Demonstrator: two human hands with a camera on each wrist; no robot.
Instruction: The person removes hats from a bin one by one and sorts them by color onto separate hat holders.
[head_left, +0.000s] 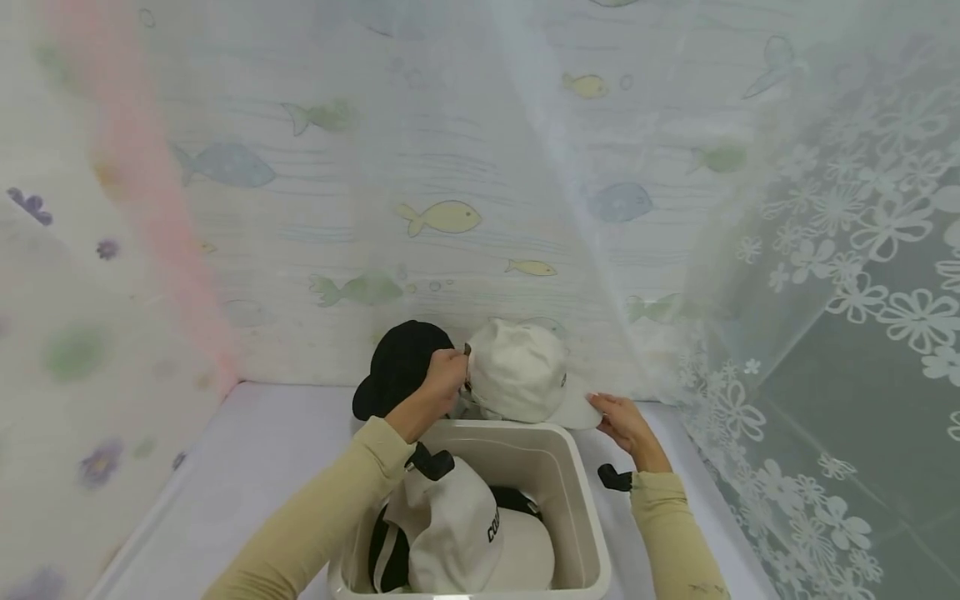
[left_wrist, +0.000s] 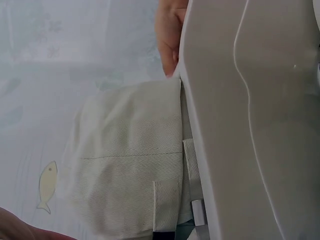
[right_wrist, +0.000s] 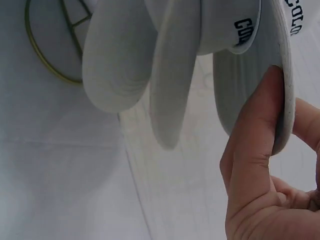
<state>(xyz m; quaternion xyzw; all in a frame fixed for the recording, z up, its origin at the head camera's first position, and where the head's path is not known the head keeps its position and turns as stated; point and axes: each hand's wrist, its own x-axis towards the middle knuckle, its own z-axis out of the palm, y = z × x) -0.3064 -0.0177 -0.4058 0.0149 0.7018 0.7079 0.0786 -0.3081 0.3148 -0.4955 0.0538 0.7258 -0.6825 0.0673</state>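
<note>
My left hand point(head_left: 444, 379) pinches the rear edge of a white cap point(head_left: 517, 371) just beyond the bin's far rim. At the cap's other end my right hand point(head_left: 621, 422) holds the brim point(right_wrist: 278, 100) between thumb and fingers. Dark lettering marks the front of that cap. More white brims point(right_wrist: 172, 85) hang beside it in the right wrist view. The left wrist view shows the cap's crown point(left_wrist: 125, 130) and back straps, one with a metal buckle point(left_wrist: 198, 212). A black cap point(head_left: 405, 367) sits left of the white one, partly behind my left hand.
A beige plastic bin point(head_left: 592, 517) stands in front on a white-covered surface point(head_left: 285, 442). Inside lie a white cap with lettering point(head_left: 457, 533) and black caps point(head_left: 393, 550). A gold wire frame point(right_wrist: 37, 45) shows in the right wrist view. Fish-patterned sheer curtain point(head_left: 480, 167) hangs behind.
</note>
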